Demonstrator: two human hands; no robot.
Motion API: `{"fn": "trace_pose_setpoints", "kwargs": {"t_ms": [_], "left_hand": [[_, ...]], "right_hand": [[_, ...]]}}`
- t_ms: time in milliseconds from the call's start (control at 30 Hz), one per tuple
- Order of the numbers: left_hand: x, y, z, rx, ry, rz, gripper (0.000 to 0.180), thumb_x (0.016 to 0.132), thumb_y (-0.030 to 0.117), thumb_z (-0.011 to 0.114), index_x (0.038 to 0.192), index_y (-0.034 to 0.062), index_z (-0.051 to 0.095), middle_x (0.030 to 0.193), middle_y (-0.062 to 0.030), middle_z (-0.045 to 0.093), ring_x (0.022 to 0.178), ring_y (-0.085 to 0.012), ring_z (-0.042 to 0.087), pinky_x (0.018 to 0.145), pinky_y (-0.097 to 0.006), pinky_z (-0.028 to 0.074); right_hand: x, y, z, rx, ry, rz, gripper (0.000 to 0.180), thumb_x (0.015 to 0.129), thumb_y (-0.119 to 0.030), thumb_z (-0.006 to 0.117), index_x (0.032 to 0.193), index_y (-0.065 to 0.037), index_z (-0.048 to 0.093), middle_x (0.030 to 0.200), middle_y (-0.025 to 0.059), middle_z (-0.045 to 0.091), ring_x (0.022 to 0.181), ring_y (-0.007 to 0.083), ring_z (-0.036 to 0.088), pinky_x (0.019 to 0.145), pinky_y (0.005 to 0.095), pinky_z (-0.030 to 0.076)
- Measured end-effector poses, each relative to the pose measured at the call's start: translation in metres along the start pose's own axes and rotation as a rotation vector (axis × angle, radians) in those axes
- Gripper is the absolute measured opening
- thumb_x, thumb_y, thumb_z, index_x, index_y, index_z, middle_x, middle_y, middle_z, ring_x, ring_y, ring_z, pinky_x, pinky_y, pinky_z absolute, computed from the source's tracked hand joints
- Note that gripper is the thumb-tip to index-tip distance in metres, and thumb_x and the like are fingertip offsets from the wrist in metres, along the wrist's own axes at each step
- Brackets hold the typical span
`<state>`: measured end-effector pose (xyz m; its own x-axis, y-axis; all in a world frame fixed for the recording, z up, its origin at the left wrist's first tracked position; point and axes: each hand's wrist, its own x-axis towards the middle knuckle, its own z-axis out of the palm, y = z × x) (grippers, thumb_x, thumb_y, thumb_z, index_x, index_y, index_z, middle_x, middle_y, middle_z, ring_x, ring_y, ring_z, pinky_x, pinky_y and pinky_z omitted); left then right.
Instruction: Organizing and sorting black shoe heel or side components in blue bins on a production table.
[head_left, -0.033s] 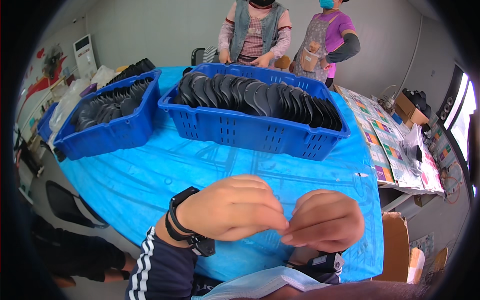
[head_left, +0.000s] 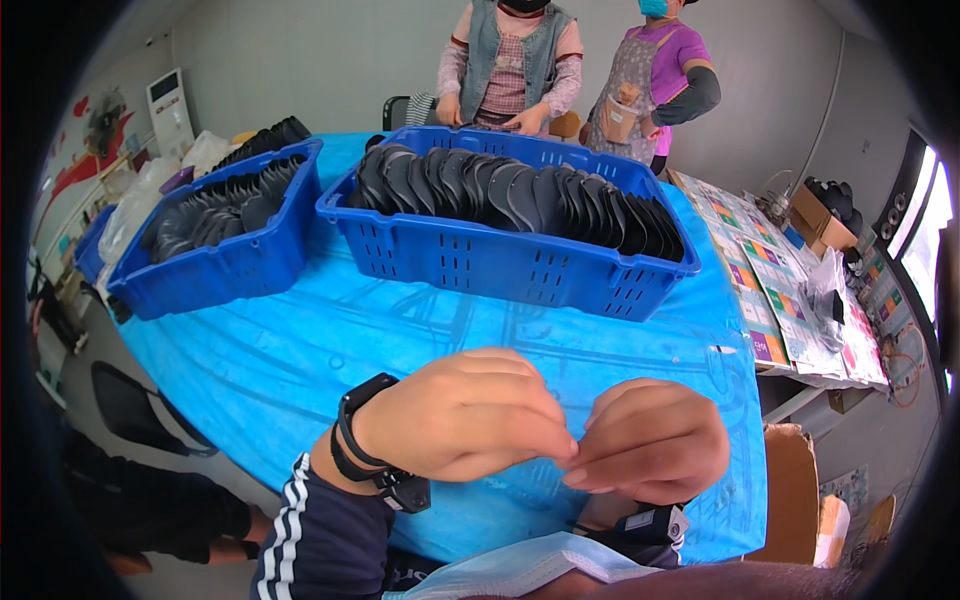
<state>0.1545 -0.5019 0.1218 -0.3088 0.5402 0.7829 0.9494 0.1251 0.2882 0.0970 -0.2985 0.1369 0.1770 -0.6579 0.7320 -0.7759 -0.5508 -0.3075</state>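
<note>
Above the near part of the blue-covered table, my left hand and my right hand meet at the fingertips. The fingers of both are curled and pinched together. Anything between them is hidden or too small to make out. Beyond my hands stands a blue plastic crate packed with a row of curved black insole-shaped pieces. A second blue crate on the left holds more such dark pieces.
Across the table stand a person in a denim vest and a person in a grey apron. On the right are a side table with printed sheets and a cardboard box. A dark chair is at the left.
</note>
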Motion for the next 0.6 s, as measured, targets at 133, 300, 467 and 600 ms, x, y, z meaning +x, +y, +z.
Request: {"fn": "trace_pose_setpoints", "kwargs": {"t_ms": [133, 300, 467, 600], "left_hand": [[0.0015, -0.0007, 0.0018, -0.014, 0.082, -0.013, 0.026, 0.066, -0.008, 0.061, 0.088, 0.0065, 0.061, 0.081, -0.0039, 0.060, 0.070, -0.0196, 0.059, 0.067, -0.033, 0.048], [0.0020, 0.0014, 0.0024, 0.002, 0.116, -0.024, 0.030, 0.065, -0.008, 0.062, 0.090, 0.0079, 0.061, 0.079, -0.0039, 0.060, 0.067, -0.0196, 0.059, 0.065, -0.033, 0.048], [-0.0007, -0.0023, 0.0013, -0.002, 0.090, -0.026, 0.030, 0.064, -0.007, 0.062, 0.090, 0.0078, 0.060, 0.079, -0.0044, 0.060, 0.066, -0.0207, 0.058, 0.064, -0.032, 0.048], [0.0042, -0.0009, 0.0013, 0.017, 0.062, -0.034, 0.031, 0.064, -0.006, 0.063, 0.091, 0.0078, 0.060, 0.079, -0.0053, 0.059, 0.067, -0.0219, 0.058, 0.065, -0.033, 0.048]], "right_hand": [[-0.0031, -0.0001, -0.0003, -0.007, 0.019, -0.008, 0.015, 0.071, 0.001, 0.060, 0.086, 0.005, 0.063, 0.094, 0.0177, 0.061, 0.064, 0.0239, 0.058, 0.051, 0.0309, 0.043], [-0.0013, -0.0034, -0.0016, -0.029, 0.012, 0.026, 0.017, 0.070, 0.001, 0.061, 0.087, 0.004, 0.063, 0.095, 0.0179, 0.061, 0.064, 0.0237, 0.058, 0.052, 0.0306, 0.043], [-0.0030, 0.0006, -0.0004, 0.006, -0.005, 0.057, 0.018, 0.071, 0.001, 0.061, 0.088, 0.003, 0.063, 0.095, 0.0171, 0.061, 0.065, 0.0239, 0.058, 0.054, 0.0310, 0.044], [-0.0017, -0.0064, -0.0058, -0.053, -0.048, 0.095, 0.019, 0.073, -0.001, 0.060, 0.091, 0.002, 0.063, 0.095, 0.0150, 0.062, 0.071, 0.0242, 0.059, 0.059, 0.0318, 0.045]]}}
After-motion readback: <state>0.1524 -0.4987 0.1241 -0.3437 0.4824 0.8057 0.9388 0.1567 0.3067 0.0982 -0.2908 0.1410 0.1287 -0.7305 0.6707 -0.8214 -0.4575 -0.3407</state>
